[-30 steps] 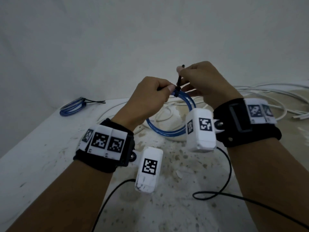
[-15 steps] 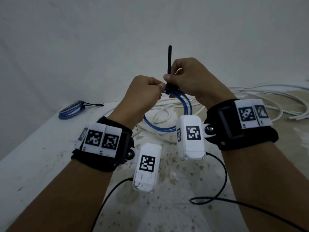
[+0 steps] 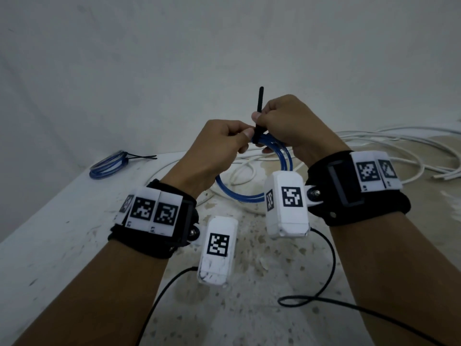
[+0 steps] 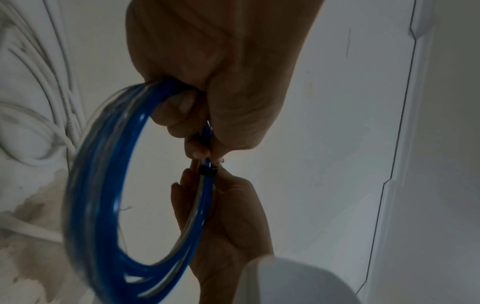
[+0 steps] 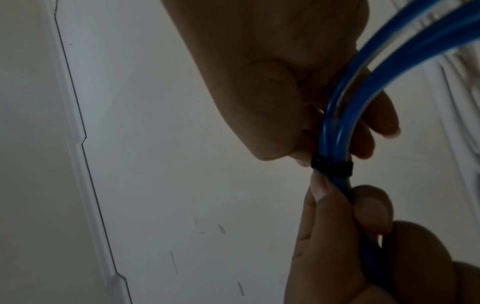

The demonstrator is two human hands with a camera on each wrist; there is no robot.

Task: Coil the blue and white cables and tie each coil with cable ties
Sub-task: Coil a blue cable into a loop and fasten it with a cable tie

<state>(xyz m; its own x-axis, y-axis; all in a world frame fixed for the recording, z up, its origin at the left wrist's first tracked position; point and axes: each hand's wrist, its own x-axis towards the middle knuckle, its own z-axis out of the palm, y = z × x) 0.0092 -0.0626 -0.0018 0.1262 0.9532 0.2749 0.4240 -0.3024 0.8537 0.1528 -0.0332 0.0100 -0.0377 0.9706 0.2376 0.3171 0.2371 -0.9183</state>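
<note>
pinching black cable tie (image 3: 259, 113) round blue coil (image 3: 239, 193), both hands.

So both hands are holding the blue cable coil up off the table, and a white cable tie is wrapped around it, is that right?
Not quite: the thin plastic cable tie is black, not white, as the head view shows. The rest holds: the left hand and right hand hold the blue cable coil off the table.

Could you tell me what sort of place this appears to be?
Probably a bare workroom or data-collection setup: a stained white table against a plain wall, loose white cables strewn across it, and one tied blue coil set aside.
</note>
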